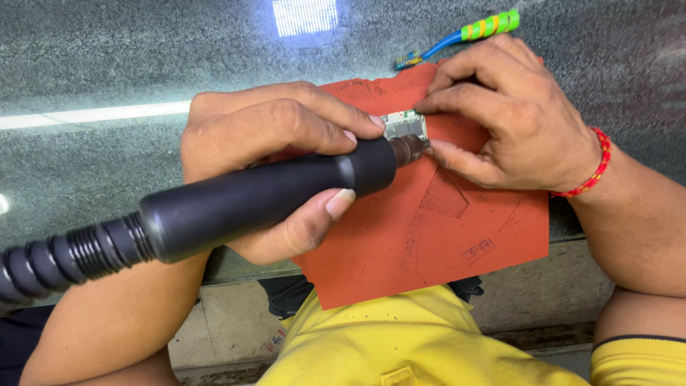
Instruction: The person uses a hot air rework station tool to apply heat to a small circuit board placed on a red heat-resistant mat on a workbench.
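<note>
Circuit board (404, 126) — small, flat, on red mat (443, 229)

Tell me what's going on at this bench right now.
A person in a yellow shirt works at a dark speckled stone counter. The left hand grips a black cylindrical rotary tool handpiece with a ribbed flexible shaft, its tip set against a small silver-green circuit board. The right hand, with a red thread bracelet at the wrist, pins that board onto a red rubber mat. A blue toothbrush with a green-and-yellow handle lies behind the mat.
</note>
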